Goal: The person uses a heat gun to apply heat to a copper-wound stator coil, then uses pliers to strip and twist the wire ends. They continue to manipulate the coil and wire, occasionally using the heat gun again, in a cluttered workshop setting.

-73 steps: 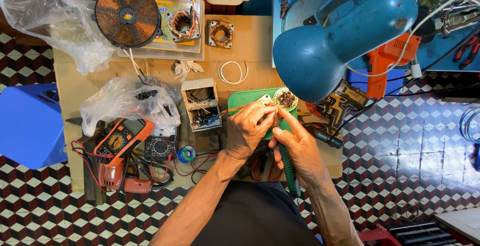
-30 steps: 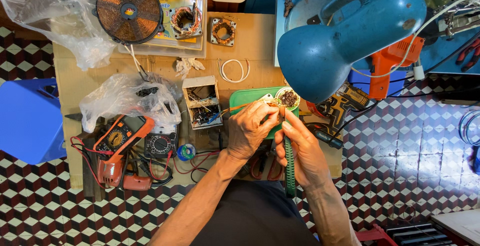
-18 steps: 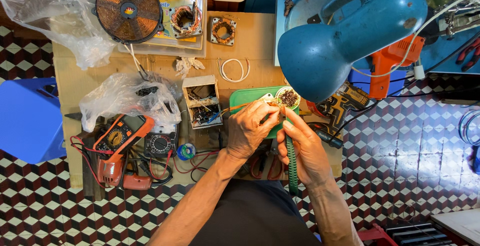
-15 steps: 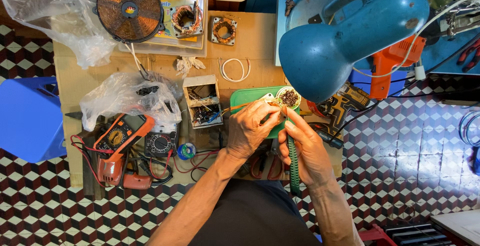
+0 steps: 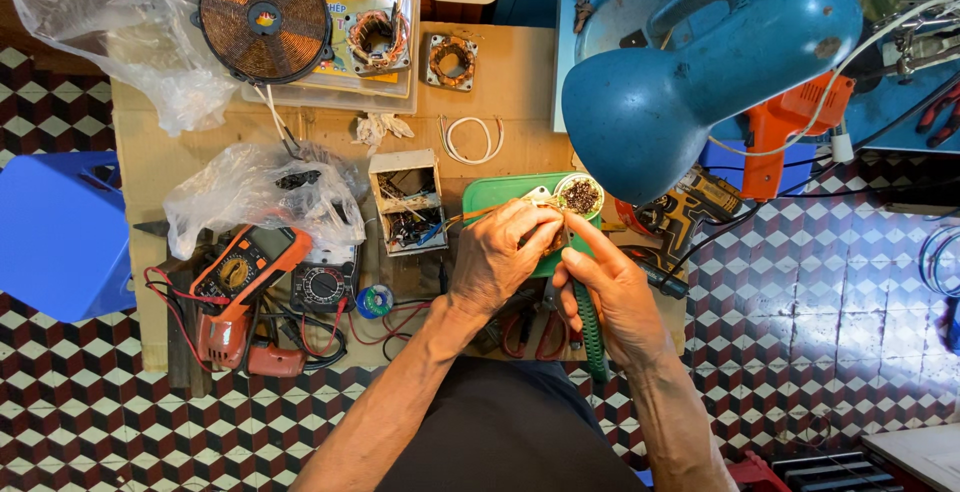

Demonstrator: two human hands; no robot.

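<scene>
My left hand (image 5: 500,257) is closed around a small part over the green tray (image 5: 490,195), with a thin orange wire running left from its fingers. My right hand (image 5: 612,292) grips a soldering iron with a green ribbed handle (image 5: 590,332), its tip hidden between my hands. A small round tin (image 5: 579,195) with dark contents sits on the tray just beyond my fingers.
A blue desk lamp (image 5: 690,82) hangs over the right side. An open white box of electronics (image 5: 408,202), two multimeters (image 5: 240,267), a plastic bag (image 5: 255,192), a copper coil disc (image 5: 265,17), motor stators (image 5: 378,37), a cordless drill (image 5: 690,214) and a blue stool (image 5: 55,232) surround the wooden bench.
Both hands stay over the green tray. My right hand and the soldering iron have shifted only slightly against the part in my left hand.
</scene>
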